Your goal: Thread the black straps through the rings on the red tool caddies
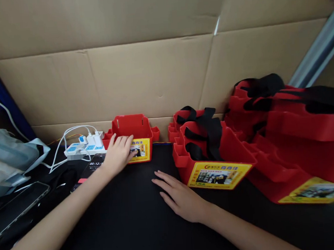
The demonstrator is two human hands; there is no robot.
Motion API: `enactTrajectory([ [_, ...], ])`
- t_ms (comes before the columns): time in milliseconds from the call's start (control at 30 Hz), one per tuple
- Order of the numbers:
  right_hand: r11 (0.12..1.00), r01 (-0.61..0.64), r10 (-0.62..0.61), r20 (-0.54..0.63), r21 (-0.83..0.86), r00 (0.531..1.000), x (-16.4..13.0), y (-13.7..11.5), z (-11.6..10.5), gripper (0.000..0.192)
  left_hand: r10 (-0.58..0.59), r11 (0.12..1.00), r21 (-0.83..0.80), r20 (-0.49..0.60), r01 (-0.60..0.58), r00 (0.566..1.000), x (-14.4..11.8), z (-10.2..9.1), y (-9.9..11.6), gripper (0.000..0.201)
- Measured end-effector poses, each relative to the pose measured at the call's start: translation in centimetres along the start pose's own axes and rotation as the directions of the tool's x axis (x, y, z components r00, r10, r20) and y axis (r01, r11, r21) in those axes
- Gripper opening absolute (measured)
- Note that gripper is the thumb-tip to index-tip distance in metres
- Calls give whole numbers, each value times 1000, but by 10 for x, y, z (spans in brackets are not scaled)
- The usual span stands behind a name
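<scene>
The left hand is resting open-fingered on the small red fabric caddy, gripping nothing, while the right hand is lying flat and empty on the black table just in front of the caddy, so the step seems to be positioning it, and a proper grasp is needed next.

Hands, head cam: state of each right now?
Left hand: open, fingers resting on the small red bag, nothing gripped.
Right hand: open, flat on the black table, holding nothing.

Two bare arms come in from the near edge. The left hand and the right hand wear no gloves, rings or watch. No sleeves show. The fingers are slim, with short, plain nails.
</scene>
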State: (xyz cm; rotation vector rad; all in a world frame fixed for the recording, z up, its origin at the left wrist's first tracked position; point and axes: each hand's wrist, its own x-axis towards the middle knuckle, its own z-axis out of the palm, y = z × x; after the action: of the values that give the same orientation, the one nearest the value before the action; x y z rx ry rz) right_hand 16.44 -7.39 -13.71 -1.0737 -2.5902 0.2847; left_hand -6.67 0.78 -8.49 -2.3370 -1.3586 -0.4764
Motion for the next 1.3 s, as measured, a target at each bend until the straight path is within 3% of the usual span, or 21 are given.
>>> enactTrajectory([
  [133,965,149,-191,-186,-218,964,-5,-16,-10,47,82,995,-65,76,-77,994,9,-15,-11,30],
  [233,912,234,-357,-372,-337,857,-14,-28,-25,49,157,982,-119,101,-145,982,-15,-38,0,31],
  [367,903,335,-430,-595,-269,679,-25,-25,-44,53,287,926,-276,75,-256,955,-58,-73,25,24],
  [467,889,409,-444,-617,-208,650,-25,-17,-48,48,355,860,-413,63,-299,933,-79,-96,31,19],
  [533,877,445,-460,-589,-183,664,-22,-14,-48,42,251,857,-476,52,-197,967,-85,-108,17,27],
  [600,876,465,-444,-593,-129,672,-19,-14,-47,36,-30,883,-466,62,56,998,-91,-115,-11,29],
  [633,875,474,-431,-606,-100,668,-19,-14,-47,34,-189,887,-411,94,211,978,-94,-115,-28,29],
  [700,870,490,-412,-633,-58,656,-18,-17,-48,29,-460,848,-184,211,497,862,-105,-110,-62,35],
  [767,870,490,-401,-653,-53,642,-20,-19,-51,25,-570,787,-10,367,616,735,-120,-101,-87,44],
  [800,872,486,-399,-660,-59,636,-21,-20,-53,23,-577,772,14,435,636,691,-128,-95,-94,44],
  [833,874,481,-400,-664,-68,632,-22,-22,-56,22,-558,768,-9,481,641,676,-136,-89,-98,42],
  [900,870,484,-418,-666,-97,618,-23,-24,-60,21,-504,766,-109,510,633,697,-148,-79,-100,32],
  [967,856,502,-448,-666,-125,597,-23,-26,-64,21,-482,762,-180,484,622,730,-152,-75,-99,24],
  [1067,849,507,-463,-667,-146,583,-21,-27,-66,22,-546,743,-183,391,644,741,-138,-83,-104,20],
  [1200,848,505,-471,-670,-162,574,-19,-26,-63,22,-640,735,-307,-21,604,768,-95,-121,-112,21],
  [1300,857,492,-455,-679,-156,577,-20,-25,-59,22,-562,787,-455,-250,416,789,-50,-152,-105,25],
])
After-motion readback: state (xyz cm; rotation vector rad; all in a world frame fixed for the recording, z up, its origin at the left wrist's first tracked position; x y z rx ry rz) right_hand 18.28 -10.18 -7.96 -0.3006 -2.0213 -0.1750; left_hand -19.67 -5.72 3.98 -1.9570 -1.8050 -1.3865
